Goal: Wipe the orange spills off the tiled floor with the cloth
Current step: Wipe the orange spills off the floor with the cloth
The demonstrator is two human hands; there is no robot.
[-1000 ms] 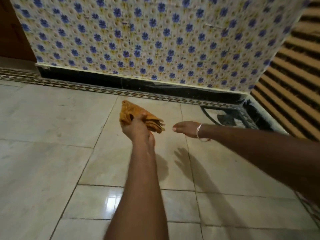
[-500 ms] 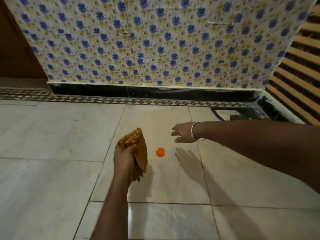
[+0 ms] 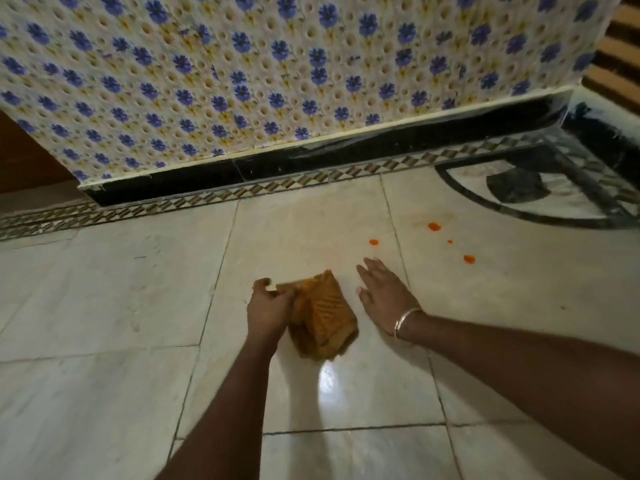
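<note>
A folded orange-brown cloth [image 3: 322, 318] lies on the pale tiled floor [image 3: 104, 289], and my left hand [image 3: 268, 310] grips its left edge. Just right of the cloth, my right hand [image 3: 382, 291] is spread flat and open, palm down on or close to the floor; a bangle circles its wrist. Several small orange spills lie farther off to the right: one drop [image 3: 373, 242] just beyond my right fingertips, a larger one [image 3: 434, 226], a tiny speck [image 3: 450, 241] and another drop [image 3: 469, 259]. The cloth touches none of them.
A wall [image 3: 277, 71] tiled with blue flowers rises behind, with a black skirting [image 3: 311, 164] and a patterned border strip along the floor. A dark inlaid floor motif [image 3: 516, 185] sits at the right corner. Brown slats [image 3: 620, 74] show at the far right.
My left hand has brought the cloth down from the air onto the floor, over where one orange blob showed. My right hand dropped flat beside it. The view shifted, revealing more spills at right.
</note>
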